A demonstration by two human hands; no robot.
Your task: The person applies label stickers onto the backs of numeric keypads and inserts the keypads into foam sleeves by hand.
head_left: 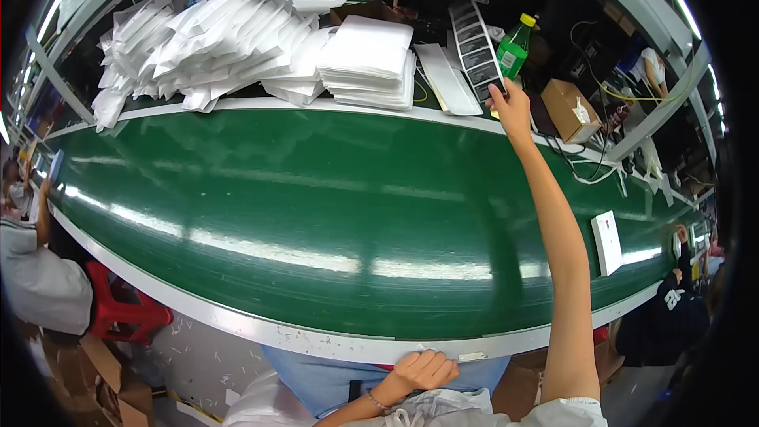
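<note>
My right hand (510, 111) reaches across the green conveyor belt (316, 198) to its far side. Its thumb and fingers pinch the near end of a long pale strip of labels (477, 47) with a row of dark rectangles. Just behind that hand stands a green bottle (514, 47) with a yellow cap. My left hand (427, 369) is curled into a fist at the belt's near metal rim, close to my body. Nothing shows sticking out of it, though the palm is hidden.
Beyond the belt lie heaped white pouches (229, 39), a stack of flat white sheets or sleeves (368, 55) and an open cardboard box (569, 111). A white box (607, 243) rests on the belt at right. People sit at both ends; a red stool (122, 304) stands at left.
</note>
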